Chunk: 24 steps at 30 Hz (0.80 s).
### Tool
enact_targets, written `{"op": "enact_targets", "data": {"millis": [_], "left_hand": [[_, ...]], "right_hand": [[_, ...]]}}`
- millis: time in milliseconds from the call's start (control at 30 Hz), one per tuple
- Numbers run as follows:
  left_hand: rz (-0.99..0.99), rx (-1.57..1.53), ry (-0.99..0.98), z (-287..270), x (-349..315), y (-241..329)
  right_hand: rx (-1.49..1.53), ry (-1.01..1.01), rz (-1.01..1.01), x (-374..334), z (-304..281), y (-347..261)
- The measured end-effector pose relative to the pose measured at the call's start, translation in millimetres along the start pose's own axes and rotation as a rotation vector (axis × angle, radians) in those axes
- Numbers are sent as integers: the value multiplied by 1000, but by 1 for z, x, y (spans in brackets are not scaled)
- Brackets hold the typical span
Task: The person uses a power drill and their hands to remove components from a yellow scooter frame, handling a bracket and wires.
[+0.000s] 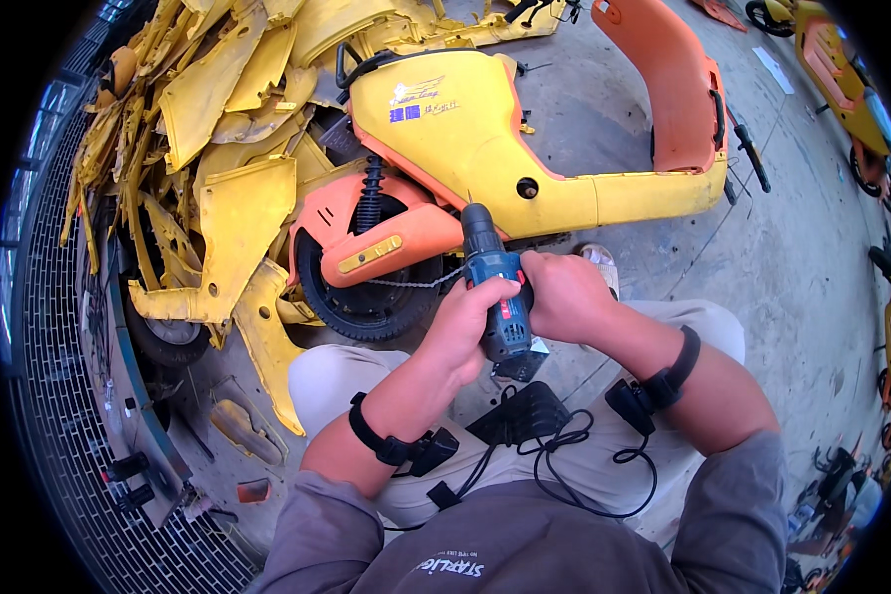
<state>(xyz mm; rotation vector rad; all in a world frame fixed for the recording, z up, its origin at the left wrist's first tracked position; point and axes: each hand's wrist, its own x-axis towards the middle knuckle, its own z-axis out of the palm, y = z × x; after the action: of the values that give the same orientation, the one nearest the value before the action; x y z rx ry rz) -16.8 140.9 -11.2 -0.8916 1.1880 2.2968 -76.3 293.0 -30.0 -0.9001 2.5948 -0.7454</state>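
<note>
- left grip [462,322] closed round drill [508,322], its left side
- right grip [564,294] curled at drill's right side, can't tell if clamped
- drill between both, chuck [480,230] toward yellow-orange scooter [445,129]

The shirt [525,549] is dark grey with white lettering [450,568] on its front and short sleeves [731,505]. Loose off-white trousers [335,376]; one pale shoe [599,265] shows. The left hand [457,335] and right hand [569,295] are bare. Each forearm [718,401] wears a black strap [677,364] with a black box [628,406]; black cables [552,465] trail.
</note>
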Motion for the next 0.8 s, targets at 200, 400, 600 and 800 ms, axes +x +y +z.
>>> {"op": "enact_targets", "data": {"millis": [200, 400, 600, 800], "left_hand": [[-11, -1, -15, -2, 3, -2], [-24, -7, -13, -3, 4, -3], [-23, -5, -15, -3, 5, -3], [-27, -2, -11, -4, 6, -4]], "right_hand": [[-9, -14, 14, -1, 0, 1], [-4, -21, 18, -1, -1, 0], [-1, -37, 30, -1, -3, -1], [-11, -49, 32, -1, -1, 1]]}}
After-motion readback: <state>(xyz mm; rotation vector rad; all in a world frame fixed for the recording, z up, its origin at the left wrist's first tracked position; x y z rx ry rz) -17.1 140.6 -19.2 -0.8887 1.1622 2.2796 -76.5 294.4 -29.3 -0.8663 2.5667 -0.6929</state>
